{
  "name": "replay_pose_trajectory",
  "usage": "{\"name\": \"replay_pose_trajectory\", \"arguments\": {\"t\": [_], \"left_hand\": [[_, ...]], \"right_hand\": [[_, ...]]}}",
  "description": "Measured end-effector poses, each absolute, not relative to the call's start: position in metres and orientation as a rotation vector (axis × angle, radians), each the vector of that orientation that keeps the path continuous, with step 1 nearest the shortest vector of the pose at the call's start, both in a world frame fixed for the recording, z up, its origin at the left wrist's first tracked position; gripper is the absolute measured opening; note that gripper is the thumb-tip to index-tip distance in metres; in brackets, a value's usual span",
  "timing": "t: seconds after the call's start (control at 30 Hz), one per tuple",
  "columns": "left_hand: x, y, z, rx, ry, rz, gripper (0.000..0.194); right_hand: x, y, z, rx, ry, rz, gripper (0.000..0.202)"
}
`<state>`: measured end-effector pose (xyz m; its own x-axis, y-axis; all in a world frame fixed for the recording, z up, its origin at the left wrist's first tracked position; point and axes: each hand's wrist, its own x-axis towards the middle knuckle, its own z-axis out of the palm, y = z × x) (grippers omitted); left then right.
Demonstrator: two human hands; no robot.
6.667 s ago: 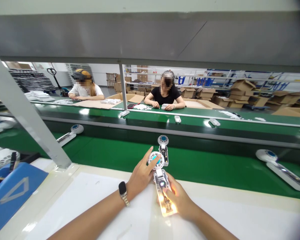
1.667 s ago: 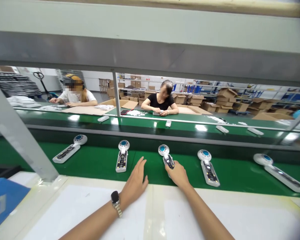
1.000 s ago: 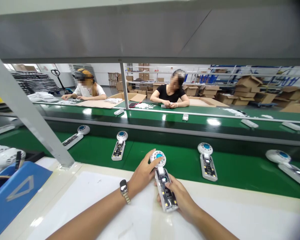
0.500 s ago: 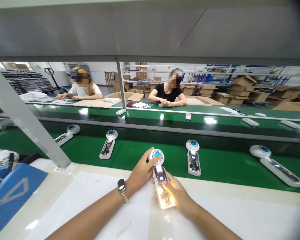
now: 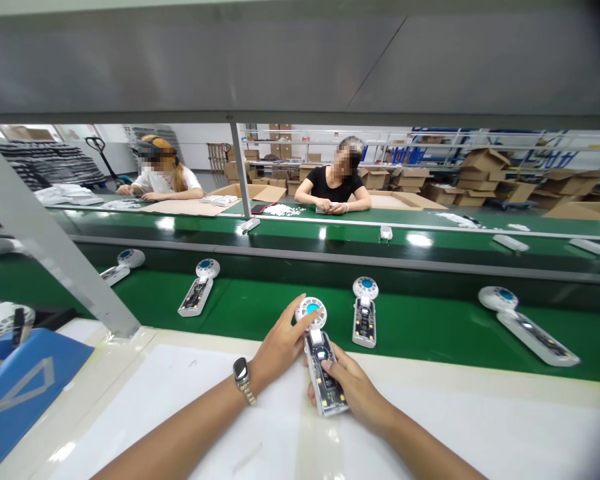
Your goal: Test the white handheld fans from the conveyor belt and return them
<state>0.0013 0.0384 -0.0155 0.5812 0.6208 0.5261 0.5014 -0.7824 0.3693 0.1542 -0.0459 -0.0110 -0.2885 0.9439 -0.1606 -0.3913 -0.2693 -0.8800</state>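
A white device (image 5: 325,390) with a round, blue-centred head and an exposed circuit board in its handle is held above the front edge of the white worktop (image 5: 190,413). My right hand (image 5: 357,390) wraps round the handle from the right, its thumb on the board. Around the round head are the fingers of my left hand (image 5: 283,337), one fingertip on its face. No lights glow on the board. Similar devices lie on the green belt beyond, one (image 5: 365,313) just right of my hands and another (image 5: 198,290) to the left.
A blue bin (image 5: 30,393) stands at the left by a slanted metal post (image 5: 55,233). Two more devices lie farther out on the belt (image 5: 260,307). Across a second belt sit two people. A grey shelf (image 5: 280,60) spans overhead; cardboard boxes (image 5: 480,173) are stacked behind.
The bright orange glow on the held device's board has gone out. Devices on the near belt have shifted left, while white parts on the far belt have moved right. Both hands keep their hold.
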Motion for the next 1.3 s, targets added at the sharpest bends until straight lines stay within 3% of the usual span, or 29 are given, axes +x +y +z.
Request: {"name": "replay_pose_trajectory", "arguments": {"t": [0.1, 0.73, 1.3], "left_hand": [[0.0007, 0.0389, -0.0173, 2.62, 0.945, 0.952, 0.051], [-0.0001, 0.0398, -0.0203, 2.64, 0.931, 0.945, 0.053], [0.0003, 0.0386, -0.017, 2.633, 0.901, 0.962, 0.054]], "right_hand": [[0.1581, -0.0466, -0.0082, -0.833, -1.022, 1.79, 0.039], [0.1595, -0.0464, -0.0115, -0.77, -1.17, 1.753, 0.057], [0.1602, -0.049, -0.0097, -0.746, -1.166, 1.748, 0.061]]}}
